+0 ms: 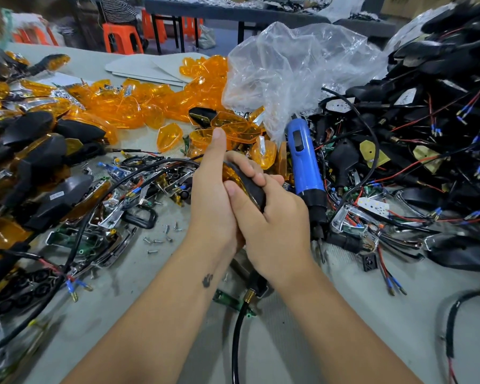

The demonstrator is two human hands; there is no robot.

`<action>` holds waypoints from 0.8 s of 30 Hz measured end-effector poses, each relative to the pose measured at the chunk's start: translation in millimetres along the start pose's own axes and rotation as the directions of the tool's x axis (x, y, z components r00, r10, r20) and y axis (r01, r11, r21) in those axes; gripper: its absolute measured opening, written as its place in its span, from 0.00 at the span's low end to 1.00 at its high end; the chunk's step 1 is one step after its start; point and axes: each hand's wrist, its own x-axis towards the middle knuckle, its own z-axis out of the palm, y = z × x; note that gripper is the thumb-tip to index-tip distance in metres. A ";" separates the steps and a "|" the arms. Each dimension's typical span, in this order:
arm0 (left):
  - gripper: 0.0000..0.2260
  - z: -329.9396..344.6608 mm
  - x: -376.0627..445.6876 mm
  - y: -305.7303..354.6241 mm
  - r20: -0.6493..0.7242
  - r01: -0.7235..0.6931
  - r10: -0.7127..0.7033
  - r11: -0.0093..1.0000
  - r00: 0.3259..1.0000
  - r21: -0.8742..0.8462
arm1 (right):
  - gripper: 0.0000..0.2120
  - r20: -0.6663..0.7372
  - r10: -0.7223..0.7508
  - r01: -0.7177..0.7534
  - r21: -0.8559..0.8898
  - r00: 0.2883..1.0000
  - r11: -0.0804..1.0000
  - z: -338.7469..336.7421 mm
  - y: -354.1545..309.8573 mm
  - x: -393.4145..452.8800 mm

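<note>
Desk (288,342): grey, strewn with orange lenses (128,106) and wired black housings (427,134); a blue screwdriver (305,167) lies just right of the hands.
Left hand (214,200): fingers curled over the lamp's top, thumb straight up.
Right hand (275,220): grips the lamp from the near side, thumb along it.
Lamp (251,187): glossy black shell with an amber lens on its left; held between both hands above mid-desk.
Lamp axis: upper left to lower right, amber end farther from the person.
</note>
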 end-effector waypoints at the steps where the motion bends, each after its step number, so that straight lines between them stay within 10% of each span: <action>1: 0.27 0.0 -0.3 0.8 0.037 0.009 -0.008 1.000 0.999 -0.015 | 0.23 -0.027 -0.038 0.037 -0.035 0.999 0.999 -1.2 -0.3 -0.5; 6: 0.25 -9.7 -0.5 -0.1 0.110 0.018 -0.018 1.000 0.994 0.002 | 0.32 0.013 -0.116 0.117 -0.186 0.993 0.976 -4.7 -6.4 -0.1; 14: 0.11 -22.0 -3.4 6.6 0.106 0.015 -0.044 0.965 0.993 0.261 | 0.14 -0.112 -0.067 0.031 -0.295 0.992 0.955 -13.4 12.5 10.3; 24: 0.13 -24.7 -2.6 8.7 0.118 -0.055 0.024 0.961 0.993 0.269 | 0.17 -0.056 -0.051 0.033 -0.298 0.997 0.954 -12.1 12.4 10.7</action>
